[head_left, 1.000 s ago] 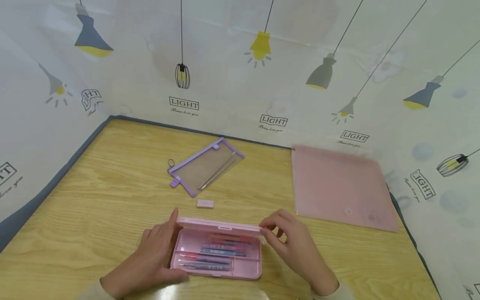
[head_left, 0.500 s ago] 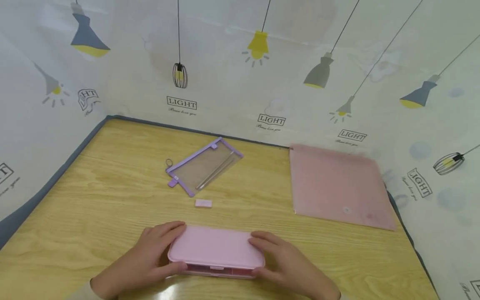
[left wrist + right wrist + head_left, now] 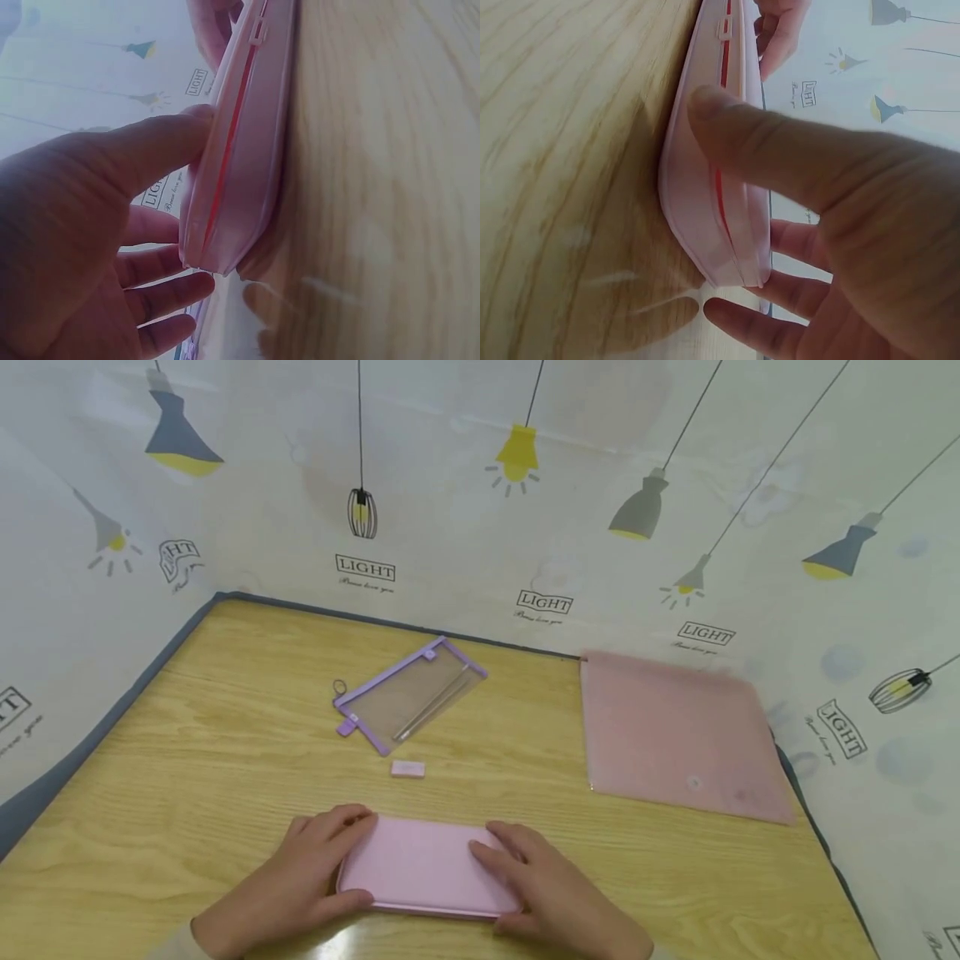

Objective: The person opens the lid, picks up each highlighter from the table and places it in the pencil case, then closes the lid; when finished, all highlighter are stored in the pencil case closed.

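A pink pencil case [image 3: 427, 864] lies on the table near its front, lid down. Along its front seam a thin red strip [image 3: 227, 161] shows in the left wrist view. My left hand [image 3: 296, 872] grips the left end, thumb at the front edge and fingers at the back corner. At the right end my right hand [image 3: 551, 889] holds the case, its thumb on the front side [image 3: 697, 142] in the right wrist view and fingers over the lid. The contents are hidden under the lid.
A pink eraser [image 3: 408, 769] lies behind the case. Farther back is a see-through zip pouch [image 3: 397, 697] with purple edging and thin sticks inside. A pink folder [image 3: 678, 735] lies at the back right, by the printed wall covering [image 3: 450, 527].
The pencil case's lid has come down over the pens, and the front gap has narrowed. My right hand has moved from the lid's raised edge to the case's right end.
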Demonstrator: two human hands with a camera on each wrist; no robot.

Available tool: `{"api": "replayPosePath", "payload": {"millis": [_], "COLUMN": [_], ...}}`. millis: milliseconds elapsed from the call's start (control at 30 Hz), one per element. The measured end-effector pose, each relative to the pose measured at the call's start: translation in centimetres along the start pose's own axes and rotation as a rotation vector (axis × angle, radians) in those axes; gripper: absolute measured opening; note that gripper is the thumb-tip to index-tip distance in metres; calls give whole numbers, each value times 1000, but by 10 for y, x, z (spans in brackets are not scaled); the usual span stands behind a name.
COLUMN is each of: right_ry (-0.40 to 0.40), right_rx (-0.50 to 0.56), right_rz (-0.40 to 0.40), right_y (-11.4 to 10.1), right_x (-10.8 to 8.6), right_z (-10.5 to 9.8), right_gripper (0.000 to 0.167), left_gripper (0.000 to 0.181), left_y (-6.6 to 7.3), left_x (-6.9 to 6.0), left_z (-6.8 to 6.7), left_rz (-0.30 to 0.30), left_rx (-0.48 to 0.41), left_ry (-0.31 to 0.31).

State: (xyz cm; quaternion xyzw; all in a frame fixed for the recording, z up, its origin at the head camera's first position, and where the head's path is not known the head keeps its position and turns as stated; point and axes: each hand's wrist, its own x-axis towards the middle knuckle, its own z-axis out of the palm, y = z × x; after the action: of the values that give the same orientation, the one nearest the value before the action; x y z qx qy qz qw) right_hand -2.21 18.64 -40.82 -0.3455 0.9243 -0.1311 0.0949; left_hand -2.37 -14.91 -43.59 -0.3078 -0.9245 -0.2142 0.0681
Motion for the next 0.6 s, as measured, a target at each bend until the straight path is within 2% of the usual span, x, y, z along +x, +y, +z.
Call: {"api": "replayPosePath", "payload": {"millis": [100, 300, 400, 600], "right_ry": [7, 10, 9, 5], "right_rx": [-29, -71, -89, -22], "right_rz": [-13, -10, -1, 44], "right_y": [0, 0, -1, -4], "right_x": [0, -1, -2, -3], "right_z": [0, 2, 3, -1], "right_gripper": [80, 79, 79, 78], "left_gripper": [81, 81, 80, 77], "left_y": [0, 3, 3, 3], "left_x": [0, 3, 4, 9], "left_z": [0, 2, 1, -7], "left_rz": [-14, 19, 10, -21], "left_rx": [1, 23, 17, 26], "left_ry": [-29, -18, -33, -84]}}
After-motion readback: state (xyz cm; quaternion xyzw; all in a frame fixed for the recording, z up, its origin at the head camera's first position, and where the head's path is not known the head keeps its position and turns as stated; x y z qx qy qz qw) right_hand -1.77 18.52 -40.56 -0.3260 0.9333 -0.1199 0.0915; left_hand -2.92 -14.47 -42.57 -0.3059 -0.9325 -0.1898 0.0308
